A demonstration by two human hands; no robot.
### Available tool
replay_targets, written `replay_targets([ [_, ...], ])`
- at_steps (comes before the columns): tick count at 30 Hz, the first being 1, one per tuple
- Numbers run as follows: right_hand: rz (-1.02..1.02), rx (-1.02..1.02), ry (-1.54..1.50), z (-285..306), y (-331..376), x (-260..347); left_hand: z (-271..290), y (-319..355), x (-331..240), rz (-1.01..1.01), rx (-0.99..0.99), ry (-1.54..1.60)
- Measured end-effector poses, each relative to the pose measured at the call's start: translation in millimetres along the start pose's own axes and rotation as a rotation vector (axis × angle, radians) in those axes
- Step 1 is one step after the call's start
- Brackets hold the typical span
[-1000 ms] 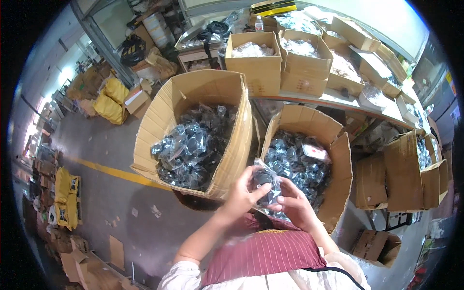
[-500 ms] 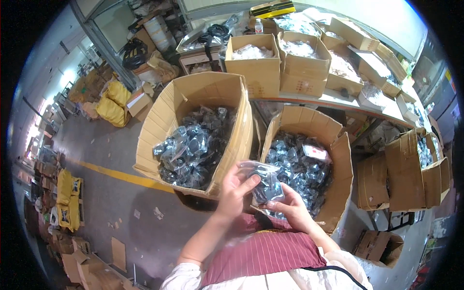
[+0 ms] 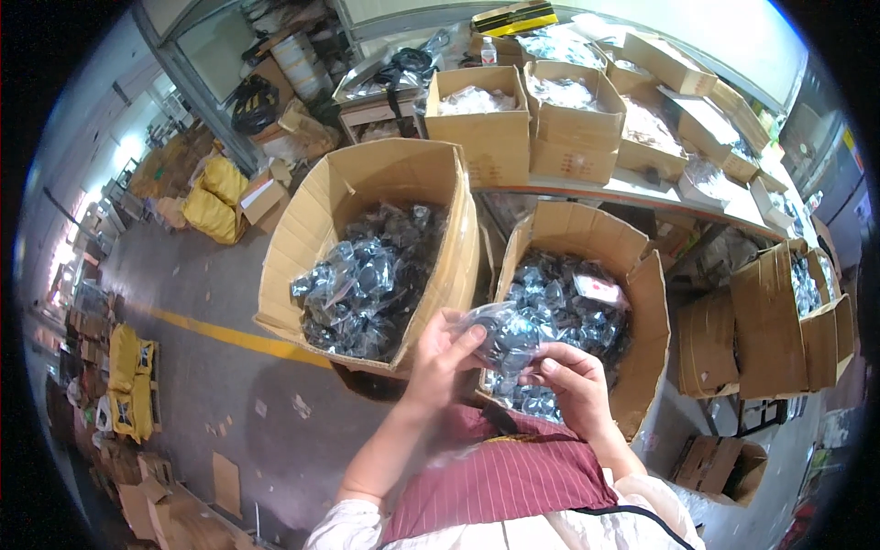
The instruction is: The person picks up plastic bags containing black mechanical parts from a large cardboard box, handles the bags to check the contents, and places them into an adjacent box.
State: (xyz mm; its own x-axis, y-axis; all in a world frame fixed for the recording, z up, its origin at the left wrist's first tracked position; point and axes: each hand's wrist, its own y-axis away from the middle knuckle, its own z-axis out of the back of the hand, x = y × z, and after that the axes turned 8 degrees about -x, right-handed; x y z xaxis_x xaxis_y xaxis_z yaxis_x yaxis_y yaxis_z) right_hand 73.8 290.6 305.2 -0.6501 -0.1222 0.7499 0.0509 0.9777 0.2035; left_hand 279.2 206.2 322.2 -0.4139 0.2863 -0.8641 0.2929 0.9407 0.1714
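Note:
Between my two hands is a clear plastic bag (image 3: 510, 341) with dark parts inside, held over the near edge of the right cardboard box. My left hand (image 3: 442, 353) grips its left side, thumb on top. At the bag's lower right corner, my right hand (image 3: 570, 374) pinches the plastic between thumb and fingers. Below and beyond lies a heap of similar bagged dark parts (image 3: 600, 325) in the right box (image 3: 647, 353). To the left, another large open box (image 3: 284, 275) holds more bagged dark parts (image 3: 367, 275). What exactly the parts are cannot be made out.
Along the back runs a table (image 3: 587, 186) carrying several open cartons (image 3: 477, 137). More cartons (image 3: 779, 335) stand at the right, with a small one (image 3: 720, 469) on the floor. Yellow sacks (image 3: 215, 200) and a yellow floor line (image 3: 229, 335) lie to the left.
The bag has turned in my hands and now shows rounder dark parts. My right hand has shifted slightly right and its grip on the bag's edge has changed.

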Motion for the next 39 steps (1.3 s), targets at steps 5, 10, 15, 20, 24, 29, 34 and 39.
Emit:
replay_targets([
  [5, 0.166, 0.11, 0.093, -18.6, 8.3, 6.7, 3.1, -4.8, 3.7, 0.041, -0.053, -0.01],
  [10, 0.512, 0.189, 0.575, -20.6, 4.9, 9.3, -7.0, -3.0, 17.6, 0.17, -0.035, 0.098],
  [15, 0.857, -0.081, 0.816, -33.1, -4.6, 9.0, -21.9, 0.0, 28.6, 0.25, -0.012, 0.149],
  [20, 0.961, -0.087, 0.882, -30.7, -12.3, 17.4, -20.2, 2.8, 22.2, 0.272, -0.023, 0.098],
  [24, 0.665, 0.043, 0.502, 1.1, -34.8, 0.3, -17.3, -5.6, -14.9, 0.194, -0.194, 0.352],
  [29, 0.68, -0.308, 0.999, 126.2, -122.7, -56.0, 47.0, -49.5, -71.6, -0.095, 0.022, 0.842],
  [34, -0.34, -0.668, 1.534, 347.4, -118.1, -134.7, 109.9, -50.7, -83.9, -0.373, -0.42, -0.515],
  [39, -0.694, -0.514, 1.604, 386.5, -75.1, -166.7, 229.6, -58.6, -73.9, -0.047, -0.478, -1.5],
])
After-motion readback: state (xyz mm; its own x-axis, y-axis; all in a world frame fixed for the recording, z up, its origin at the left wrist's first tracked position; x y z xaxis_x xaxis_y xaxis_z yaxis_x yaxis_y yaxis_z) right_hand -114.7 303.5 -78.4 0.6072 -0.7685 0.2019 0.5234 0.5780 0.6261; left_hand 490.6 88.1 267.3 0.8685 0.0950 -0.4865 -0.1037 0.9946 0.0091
